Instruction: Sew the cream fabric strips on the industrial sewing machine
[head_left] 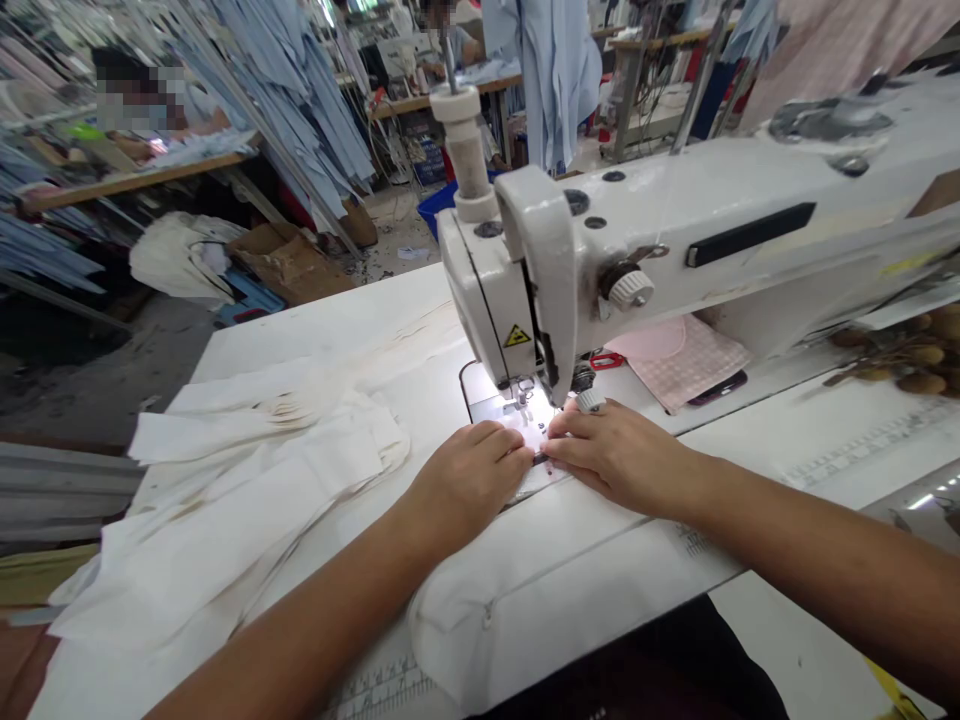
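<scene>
Head view: a small piece of white fabric [534,432] lies on the lit needle plate of an industrial sewing machine [675,220], just under the presser foot and needle. The left hand [469,485] and right hand [619,455] rest on it from either side, their fingertips nearly meeting in front of the foot. The left fingers [491,445] lie pressed together and flat on the cloth, and the right fingers [577,430] are closed side by side, pressing down as well; neither hand shows a clear pinch. A bundle of white fabric strips [247,490] lies beside the left hand on the white sewing table [322,340], and a rolled white cloth [510,620] sits at the table's near edge. Behind the machine are a pink checked cloth [682,360], red snips [606,361] and a phone [718,388]. Light blue shirts [555,70] hang beyond, near a co-worker [442,30].
</scene>
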